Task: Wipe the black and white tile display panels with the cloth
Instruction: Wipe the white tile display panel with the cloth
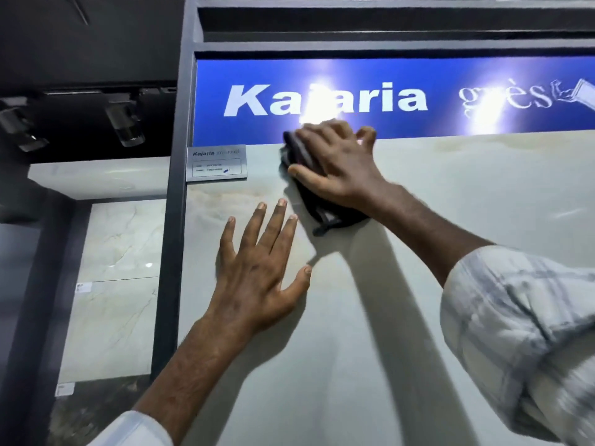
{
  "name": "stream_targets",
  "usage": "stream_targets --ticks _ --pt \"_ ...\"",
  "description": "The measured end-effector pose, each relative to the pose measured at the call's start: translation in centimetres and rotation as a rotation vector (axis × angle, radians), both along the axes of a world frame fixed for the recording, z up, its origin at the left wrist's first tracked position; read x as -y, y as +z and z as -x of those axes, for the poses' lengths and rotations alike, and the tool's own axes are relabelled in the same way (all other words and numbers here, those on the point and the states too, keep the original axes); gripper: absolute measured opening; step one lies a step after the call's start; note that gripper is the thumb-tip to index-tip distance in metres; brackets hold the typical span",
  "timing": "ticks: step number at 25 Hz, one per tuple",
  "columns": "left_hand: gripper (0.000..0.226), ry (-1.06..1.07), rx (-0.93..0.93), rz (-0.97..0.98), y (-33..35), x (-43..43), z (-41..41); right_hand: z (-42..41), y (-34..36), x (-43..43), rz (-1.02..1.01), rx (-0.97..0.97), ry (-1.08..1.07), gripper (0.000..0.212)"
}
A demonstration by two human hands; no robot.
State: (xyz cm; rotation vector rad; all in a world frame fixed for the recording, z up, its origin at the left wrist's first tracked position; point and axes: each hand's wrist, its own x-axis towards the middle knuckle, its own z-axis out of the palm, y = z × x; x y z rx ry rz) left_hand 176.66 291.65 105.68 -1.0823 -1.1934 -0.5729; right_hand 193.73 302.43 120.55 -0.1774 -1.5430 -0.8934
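Note:
A large pale glossy tile panel [450, 194] fills the middle and right of the view, standing upright in a dark frame. My right hand [335, 162] presses a dark cloth [325, 217] flat against the panel's top edge, just under a blue header strip. Most of the cloth is hidden under the palm; its ends stick out at the fingertips and below the wrist. My left hand [257, 268] rests flat on the panel lower left of the cloth, fingers spread and straight.
A blue brand sign [450, 91] runs along the top of the panel. A small grey label plate [216, 162] sits at the panel's upper left corner. A dark frame post [174, 220] borders the left side. More pale tiles [119, 284] stand further left, with spotlights [125, 123] above.

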Motion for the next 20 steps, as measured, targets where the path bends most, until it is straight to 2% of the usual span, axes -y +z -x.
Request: stream_targets --ticks 2,3,6,7,10,12,15,17,20 --pt "0.078 0.03 -0.026 0.009 -0.5 -0.4 0.3 -1.5 -0.3 -1.3 -0.161 0.208 -0.042 0.068" --pt "0.078 0.029 -0.032 0.004 -0.5 -0.4 0.4 -3.0 0.5 -2.1 -0.135 0.204 -0.037 0.069" --pt "0.077 0.02 -0.031 0.009 -0.5 -0.5 0.4 -5.8 2.4 -3.7 0.067 -0.041 -0.064 0.072" --pt "0.077 0.021 -0.033 0.01 -0.7 -0.6 0.3 -5.9 2.6 -4.0 0.046 -0.044 -0.131 0.072" --pt "0.077 0.033 -0.046 0.0 -1.0 -0.9 0.4 -5.6 2.5 -2.9 -0.023 0.104 -0.256 0.079" --pt "0.076 0.037 -0.047 -0.005 -0.9 -0.9 0.4 -5.2 2.2 -2.2 0.099 0.077 -0.235 0.083" --pt "0.075 0.031 -0.051 -0.018 -0.9 -0.8 0.2 -1.2 -1.2 -0.7 0.339 -0.141 -0.12 0.07" --pt "0.076 0.022 -0.058 -0.017 -1.0 -0.8 0.4 1.1 -3.7 0.3 0.211 -0.157 -0.08 0.065" --pt "0.077 0.028 -0.068 -0.008 -0.8 -0.6 0.6 -2.3 -3.0 -1.4 -0.216 0.185 -0.164 0.061"
